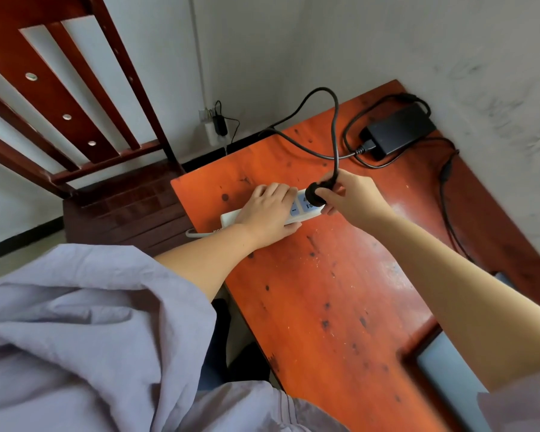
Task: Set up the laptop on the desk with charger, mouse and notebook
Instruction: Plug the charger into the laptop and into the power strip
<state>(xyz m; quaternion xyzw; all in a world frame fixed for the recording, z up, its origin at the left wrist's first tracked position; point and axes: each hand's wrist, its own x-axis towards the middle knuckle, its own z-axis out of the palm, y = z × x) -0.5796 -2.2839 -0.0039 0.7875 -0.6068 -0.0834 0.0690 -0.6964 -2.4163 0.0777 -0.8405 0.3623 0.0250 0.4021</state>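
Note:
A white power strip (306, 207) lies near the far left edge of the orange-red desk (340, 291). My left hand (267, 210) presses down on the strip and covers its middle. My right hand (353, 194) grips the black round charger plug (316, 193), which sits on a socket at the strip's right end. From the plug a black cable (335, 120) loops up and back to the black charger brick (399, 129) at the desk's far corner. A second thin cable (446, 194) runs from the brick along the right wall. No laptop, mouse or notebook shows clearly.
A dark red wooden bed frame (60, 98) stands left of the desk. A wall socket with an adapter (217, 126) sits low on the white wall behind. The wall bounds the desk on the right. A grey object's edge (446, 369) shows at the desk's near right.

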